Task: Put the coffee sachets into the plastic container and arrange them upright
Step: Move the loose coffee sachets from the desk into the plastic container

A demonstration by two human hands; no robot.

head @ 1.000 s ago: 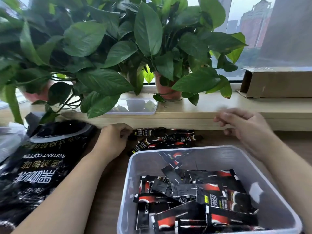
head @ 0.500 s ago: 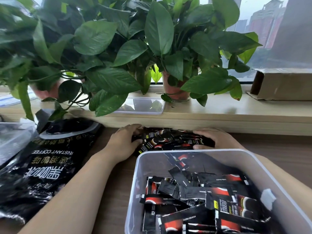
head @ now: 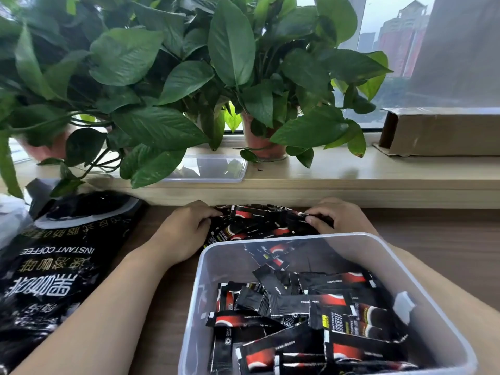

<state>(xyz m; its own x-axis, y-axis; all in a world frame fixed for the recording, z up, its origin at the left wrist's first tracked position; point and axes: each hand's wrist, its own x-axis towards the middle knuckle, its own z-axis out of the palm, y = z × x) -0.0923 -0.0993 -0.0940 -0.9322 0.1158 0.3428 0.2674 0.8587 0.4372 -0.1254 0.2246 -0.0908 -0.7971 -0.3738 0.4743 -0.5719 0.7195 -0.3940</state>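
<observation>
Both hands lay on the wooden table (head: pixel 438 234) along its far edge, just under the window sill (head: pixel 338 175), with a loose bundle of coffee sachets (head: pixel 257 221) between them. The left hand (head: pixel 184 231) had its fingers curled over the left end of the bundle. The right hand (head: pixel 339 216) pinched the right end, thumb tip on top of the packets and fingers wrapped behind. Each hand was therefore clamped on the sachets, which lay flat and crosswise, bunched from both sides and resting on the table.

Just on the near side of that bundle stood the plastic container (head: pixel 224 261), its far rim almost touching the gripped packets. Both forearms ran alongside it, one at each wall. Inside it, more black-and-red sachets (head: pixel 311 307) lay in a jumbled heap, flat or slanted, and filled mostly the near half. One lone packet (head: pixel 276 257) lay tilted nearer the far wall.

At the table's left edge lay a large black instant coffee bag (head: pixel 56 263), crumpled, with its printing upside down to the camera. On the sill sat a clear lid (head: pixel 213 170), leafy potted plants (head: pixel 167 85) and, toward the right end, a cardboard box (head: pixel 443 133) lying on its side.
</observation>
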